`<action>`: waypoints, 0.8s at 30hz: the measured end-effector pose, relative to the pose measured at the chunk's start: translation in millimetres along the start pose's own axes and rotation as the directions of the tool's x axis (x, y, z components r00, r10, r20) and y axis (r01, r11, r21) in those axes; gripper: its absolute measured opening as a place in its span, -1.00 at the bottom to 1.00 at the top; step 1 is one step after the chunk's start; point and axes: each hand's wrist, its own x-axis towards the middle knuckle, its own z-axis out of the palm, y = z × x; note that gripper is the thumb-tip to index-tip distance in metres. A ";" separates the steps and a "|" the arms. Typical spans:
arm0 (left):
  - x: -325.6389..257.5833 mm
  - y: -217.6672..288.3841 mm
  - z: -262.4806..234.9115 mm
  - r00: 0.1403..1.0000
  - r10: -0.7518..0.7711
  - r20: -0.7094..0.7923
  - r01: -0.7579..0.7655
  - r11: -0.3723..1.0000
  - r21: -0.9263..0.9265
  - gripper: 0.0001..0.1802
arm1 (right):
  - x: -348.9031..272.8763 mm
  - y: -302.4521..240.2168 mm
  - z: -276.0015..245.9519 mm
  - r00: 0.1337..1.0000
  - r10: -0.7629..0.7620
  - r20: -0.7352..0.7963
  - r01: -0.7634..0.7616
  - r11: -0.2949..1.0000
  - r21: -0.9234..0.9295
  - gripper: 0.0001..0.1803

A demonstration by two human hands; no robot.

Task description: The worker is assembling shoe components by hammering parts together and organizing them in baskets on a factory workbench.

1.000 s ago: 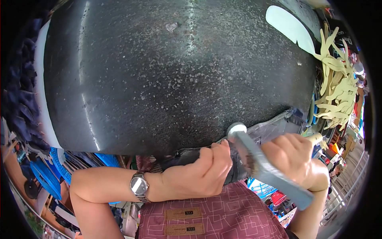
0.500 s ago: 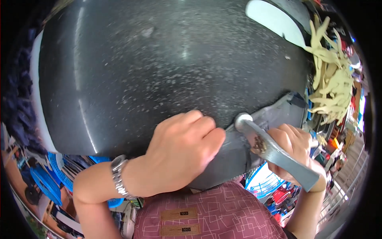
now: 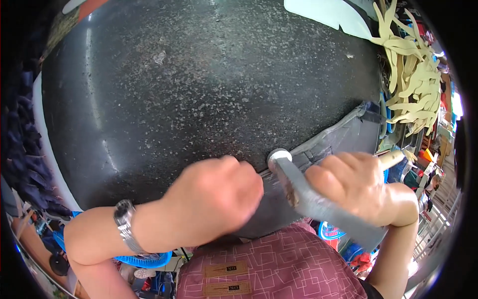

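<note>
My right hand (image 3: 351,187) is wrapped round the wooden handle of a hammer (image 3: 318,204). The hammer's round metal face meets, or hovers just over, the seamed edge of a dark grey leather-like piece (image 3: 343,135); exact contact cannot be told. That piece lies along the near side of a scuffed black work surface (image 3: 224,104) and hangs over its front edge. To the left of the hammer face, my left hand (image 3: 216,192) is closed in a fist at the same edge. Its fingertips are turned under, so whatever they pinch is hidden.
Cream strips (image 3: 416,79) hang in a bunch at the far right, beside a white panel (image 3: 328,17). Dark blue strips (image 3: 25,149) are heaped along the left side. Below the work surface stands a blue basket (image 3: 144,260). A patterned maroon apron (image 3: 279,264) covers my lap.
Hammer and right hand have shifted left and slightly up in the picture. My left hand has moved left and lower. The view has shifted a little, and the grey piece shows more of its seam.
</note>
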 end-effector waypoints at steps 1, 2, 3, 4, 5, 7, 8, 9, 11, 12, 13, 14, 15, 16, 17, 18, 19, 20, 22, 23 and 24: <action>-2.8 6.9 1.5 0.994 0.112 0.002 -0.110 0.980 0.168 -0.83 | 2.7 2.2 2.0 0.998 0.012 -0.065 -0.006 0.996 0.087 -0.72; -4.9 7.8 5.0 0.963 0.267 0.031 -0.254 0.867 0.429 -0.81 | 3.6 0.3 3.3 0.992 -0.006 -0.126 0.009 1.000 0.028 -0.73; -5.1 7.3 1.8 0.966 0.258 0.031 -0.246 0.870 0.428 -0.81 | 2.8 -3.5 4.9 0.992 -0.012 -0.124 0.017 0.999 0.034 -0.73; -3.9 5.9 -3.9 0.988 0.151 0.037 -0.156 0.956 0.248 -0.80 | 0.8 -9.4 5.9 0.996 -0.020 -0.082 0.022 1.000 0.015 -0.73; -2.7 2.7 -7.0 0.997 0.046 0.061 -0.050 0.997 0.060 -0.80 | 0.3 -12.1 6.9 0.999 -0.028 -0.040 0.028 1.000 -0.005 -0.72; -6.6 -14.0 -9.3 0.997 0.034 0.068 -0.025 0.991 -0.132 -0.73 | 1.4 -8.7 5.3 1.000 -0.008 -0.017 0.009 1.000 0.021 -0.72; -9.4 -9.0 -8.0 0.991 0.121 0.062 -0.123 0.992 0.020 -0.72 | 3.7 -4.2 5.6 0.998 -0.005 -0.061 0.007 0.999 0.040 -0.73; -15.0 0.2 -5.8 0.980 0.186 0.071 -0.196 0.965 0.177 -0.70 | 6.6 -2.0 7.4 0.994 -0.018 -0.108 0.025 0.997 0.070 -0.75; -19.9 4.7 3.4 0.959 0.285 0.005 -0.264 0.882 0.389 -0.69 | 6.2 -11.1 10.5 0.983 -0.028 -0.184 0.028 1.000 0.000 -0.74; -18.8 3.8 0.8 0.981 0.191 -0.041 -0.177 0.959 0.221 -0.68 | 4.3 -15.4 8.9 0.993 -0.032 -0.110 0.031 0.999 -0.007 -0.72; -18.3 2.4 -0.6 0.994 0.088 -0.070 -0.085 0.995 0.042 -0.67 | 3.2 -17.8 7.7 0.999 -0.035 -0.035 0.035 0.999 -0.014 -0.69; -23.8 -3.3 0.9 0.998 0.021 -0.051 -0.024 0.998 -0.060 -0.64 | 2.9 -17.9 7.3 0.999 -0.026 -0.022 0.026 1.000 -0.001 -0.70; -27.3 -1.6 3.6 0.999 0.010 -0.050 -0.013 0.999 -0.052 -0.64 | 5.5 -14.9 8.7 0.999 -0.038 -0.028 0.038 0.999 0.002 -0.70; -30.6 3.0 7.1 0.994 0.070 -0.088 -0.059 0.991 0.121 -0.63 | 9.3 -10.3 11.0 0.997 -0.037 -0.073 0.041 0.998 0.045 -0.72; -33.0 8.2 9.9 0.985 0.133 -0.113 -0.095 0.951 0.293 -0.61 | 12.8 -7.8 13.5 0.992 -0.036 -0.117 0.047 0.995 0.089 -0.74; -32.4 14.1 12.5 0.985 0.130 -0.111 -0.078 0.919 0.386 -0.63 | 13.1 -9.6 14.2 0.981 -0.076 -0.180 0.084 0.996 0.036 -0.74; -32.5 16.4 12.3 0.985 0.124 -0.116 -0.070 0.919 0.388 -0.63 | 12.7 -15.7 12.7 0.981 -0.084 -0.177 0.091 0.995 0.035 -0.74; -33.0 18.6 11.2 0.986 0.072 -0.153 -0.019 0.946 0.324 -0.66 | 11.3 -25.4 10.8 0.992 -0.029 -0.124 0.033 0.999 0.028 -0.72; -38.6 20.8 11.0 0.968 -0.116 -0.223 0.177 0.945 0.275 -0.71 | 12.2 -30.1 13.1 0.996 0.036 -0.086 -0.033 0.999 0.042 -0.70; -40.9 22.3 13.2 0.965 -0.123 -0.229 0.186 0.943 0.276 -0.71 | 14.6 -28.5 14.2 0.996 0.026 -0.084 -0.023 0.999 0.041 -0.70; -41.7 24.6 16.5 0.943 -0.178 -0.282 0.260 0.922 0.288 -0.71 | 16.8 -26.1 14.3 0.996 0.028 -0.079 -0.021 0.996 0.089 -0.72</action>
